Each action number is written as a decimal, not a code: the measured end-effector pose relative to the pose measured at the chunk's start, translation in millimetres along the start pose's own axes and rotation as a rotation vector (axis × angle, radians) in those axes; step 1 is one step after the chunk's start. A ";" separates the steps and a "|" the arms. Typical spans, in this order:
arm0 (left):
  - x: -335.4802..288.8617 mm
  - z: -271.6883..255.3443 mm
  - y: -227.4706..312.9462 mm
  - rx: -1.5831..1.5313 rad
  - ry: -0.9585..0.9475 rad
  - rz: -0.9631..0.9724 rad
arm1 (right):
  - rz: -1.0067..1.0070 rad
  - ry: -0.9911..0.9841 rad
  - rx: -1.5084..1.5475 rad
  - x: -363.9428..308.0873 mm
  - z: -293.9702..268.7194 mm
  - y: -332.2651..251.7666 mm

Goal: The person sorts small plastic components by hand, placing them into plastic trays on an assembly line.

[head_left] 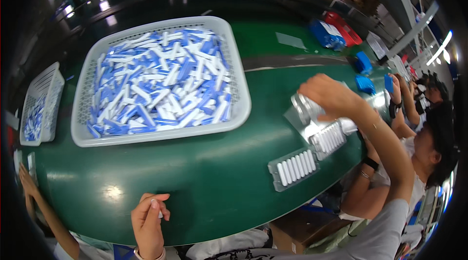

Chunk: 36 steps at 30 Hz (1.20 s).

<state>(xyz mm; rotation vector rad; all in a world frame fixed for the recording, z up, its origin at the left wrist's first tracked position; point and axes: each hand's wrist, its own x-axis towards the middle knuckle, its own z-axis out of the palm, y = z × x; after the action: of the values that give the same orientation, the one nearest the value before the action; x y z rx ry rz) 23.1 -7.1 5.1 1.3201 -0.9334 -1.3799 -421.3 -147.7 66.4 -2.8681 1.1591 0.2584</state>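
Close in, the left hand [150, 216] pinches a white piece [160, 214], thumb against fingers. Off to its right, the right hand [329, 95], fingers spread part-way, grips clear trays [302, 109]. Nearer than that grip sits a filled tray [274, 174]; beyond the left hand, a heaped basket [161, 137].

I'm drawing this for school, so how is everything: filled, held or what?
Large white basket: upright, heaped with blue and white pieces.
Small white basket: partly filled.
Nearest clear tray: holding a row of white sticks.
Left hand: fingers closed on a small white piece.
Right hand: curled over shiny clear plastic; grip unclear.
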 end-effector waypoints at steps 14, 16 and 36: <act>0.5 -35.4 18.4 -0.178 0.044 -0.078 | -0.470 0.280 0.344 145.8 -1.2 -235.8; -2.1 -53.8 17.6 -0.204 0.100 0.084 | -0.455 0.274 0.408 139.5 -10.3 -233.5; 200.9 3.1 87.7 1.673 -0.433 0.524 | 0.026 0.285 0.347 80.9 26.2 -238.5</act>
<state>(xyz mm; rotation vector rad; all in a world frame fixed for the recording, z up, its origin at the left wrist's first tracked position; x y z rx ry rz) 44.3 -222.3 41.3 1.5948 -2.7833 -0.2053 -202.5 -28.8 20.4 -2.6371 1.1457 -0.3314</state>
